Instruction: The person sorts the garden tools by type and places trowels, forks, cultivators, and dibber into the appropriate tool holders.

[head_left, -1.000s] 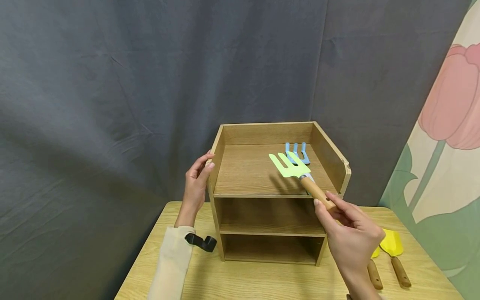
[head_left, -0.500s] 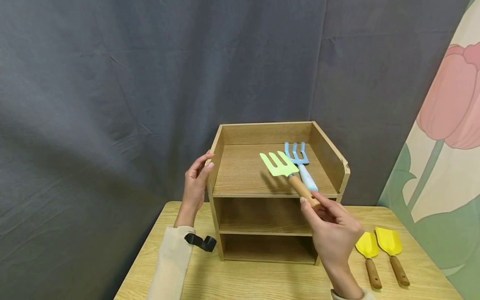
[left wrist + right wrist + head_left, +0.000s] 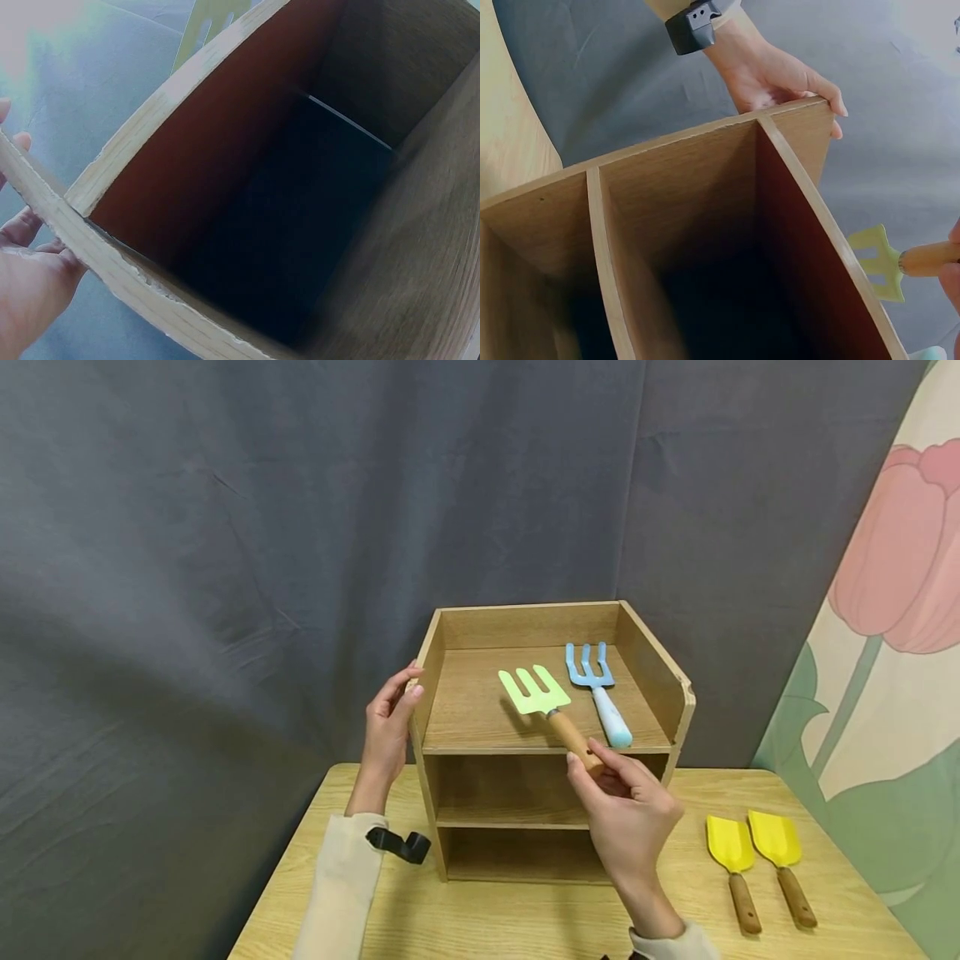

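Observation:
On the table stands a small wooden shelf with a walled top and two compartments below. My left hand holds the front edge of its left side wall, also visible in the right wrist view. A hand fork with a light green head and wooden handle is tilted above the front of the top board; my right hand pinches the handle's end between thumb and fingers. On the top board's right side lies a blue hand fork with a pale handle, tines toward the back.
Two yellow toy shovels with wooden handles lie side by side on the table, right of the shelf. A grey curtain hangs behind. A tulip-patterned panel borders the right side.
My right hand has carried the green hand fork leftward, uncovering the blue fork's handle and the yellow shovels. The left hand stays on the shelf's side wall.

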`<state>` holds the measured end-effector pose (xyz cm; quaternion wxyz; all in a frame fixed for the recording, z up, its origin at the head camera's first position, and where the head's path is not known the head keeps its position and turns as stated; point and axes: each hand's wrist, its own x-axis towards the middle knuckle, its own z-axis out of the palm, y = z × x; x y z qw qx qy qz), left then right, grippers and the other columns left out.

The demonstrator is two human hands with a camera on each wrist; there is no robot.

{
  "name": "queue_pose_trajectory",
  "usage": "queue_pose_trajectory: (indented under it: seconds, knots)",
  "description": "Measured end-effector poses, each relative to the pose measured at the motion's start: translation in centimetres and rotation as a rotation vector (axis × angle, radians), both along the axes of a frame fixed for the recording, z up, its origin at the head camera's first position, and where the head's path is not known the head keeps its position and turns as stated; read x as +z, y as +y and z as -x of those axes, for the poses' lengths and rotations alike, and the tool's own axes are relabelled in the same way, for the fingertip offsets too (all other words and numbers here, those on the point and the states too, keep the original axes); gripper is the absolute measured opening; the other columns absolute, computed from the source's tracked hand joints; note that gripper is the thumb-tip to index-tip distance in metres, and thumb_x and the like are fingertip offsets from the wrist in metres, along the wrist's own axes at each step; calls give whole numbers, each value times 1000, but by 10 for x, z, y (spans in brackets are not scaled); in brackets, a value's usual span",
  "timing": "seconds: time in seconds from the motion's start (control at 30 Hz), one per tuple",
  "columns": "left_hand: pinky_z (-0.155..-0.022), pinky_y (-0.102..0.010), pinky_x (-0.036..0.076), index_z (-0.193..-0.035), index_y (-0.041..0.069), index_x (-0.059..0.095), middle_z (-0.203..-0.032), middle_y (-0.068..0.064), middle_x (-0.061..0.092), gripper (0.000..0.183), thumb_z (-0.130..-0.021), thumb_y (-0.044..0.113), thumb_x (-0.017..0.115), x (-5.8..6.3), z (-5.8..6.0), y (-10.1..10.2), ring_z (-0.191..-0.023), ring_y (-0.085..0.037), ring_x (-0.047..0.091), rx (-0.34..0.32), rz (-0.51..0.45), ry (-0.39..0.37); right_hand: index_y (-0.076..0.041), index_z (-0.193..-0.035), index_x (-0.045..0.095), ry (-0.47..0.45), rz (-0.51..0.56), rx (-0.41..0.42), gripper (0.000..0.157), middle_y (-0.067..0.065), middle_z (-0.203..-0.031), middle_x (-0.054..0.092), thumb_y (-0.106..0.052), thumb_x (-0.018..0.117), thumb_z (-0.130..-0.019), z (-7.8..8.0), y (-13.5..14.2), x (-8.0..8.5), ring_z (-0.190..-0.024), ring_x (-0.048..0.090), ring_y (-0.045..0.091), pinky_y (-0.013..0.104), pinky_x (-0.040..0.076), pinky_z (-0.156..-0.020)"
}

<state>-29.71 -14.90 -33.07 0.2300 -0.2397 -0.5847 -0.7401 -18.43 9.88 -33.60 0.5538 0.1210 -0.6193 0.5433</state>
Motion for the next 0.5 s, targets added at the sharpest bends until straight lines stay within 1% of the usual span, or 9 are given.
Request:
queue_pose_trajectory:
  seconds: [0.07,0.2,0.3,0.4,0.43,0.5]
  knots:
    - [-108,-40,28,-121,0,63,-143,-15,47,30,-93,13,59,0,1,1,-134,-21,39,-4,-3,2,10,-90,74,-11,-2,2,28,20,-72,68,17,78,-64,3,-1,-3,-61,62,1,12,49,-56]
    - [-109,-42,28,-120,2,64,-143,-15,47,29,-93,13,59,-1,1,2,-134,-21,39,-10,-6,2,12,-90,73,-16,-14,18,26,20,-73,68,19,77,-65,4,-4,-3,-60,61,3,13,49,-56]
    - [-108,-41,28,-119,4,65,-143,-15,48,28,-93,13,60,-1,1,2,-134,-21,39,-6,-12,-3,10,-90,73,-43,-17,21,26,18,-72,68,17,77,-66,6,-5,-6,-59,61,4,13,49,-56]
    - [-106,-34,31,-117,6,67,-143,-15,47,26,-93,11,59,0,0,1,-134,-22,39,-5,-18,-6,5,-92,76,-66,-18,1,26,12,-73,69,13,79,-67,12,-5,-13,-60,61,4,13,48,-56]
    - [-97,-28,39,-116,8,68,-143,-15,48,25,-93,11,59,0,0,1,-134,-21,39,-2,-18,-7,4,-92,76,-64,-19,-4,27,11,-74,70,12,80,-67,14,-5,-14,-60,62,4,13,49,-56]
    - [-94,-24,40,-116,9,68,-143,-15,47,24,-93,11,59,1,0,-1,-135,-21,39,-4,-17,-5,3,-92,76,-43,-20,-4,26,11,-76,71,11,80,-67,18,-6,-17,-61,62,5,14,49,-56]
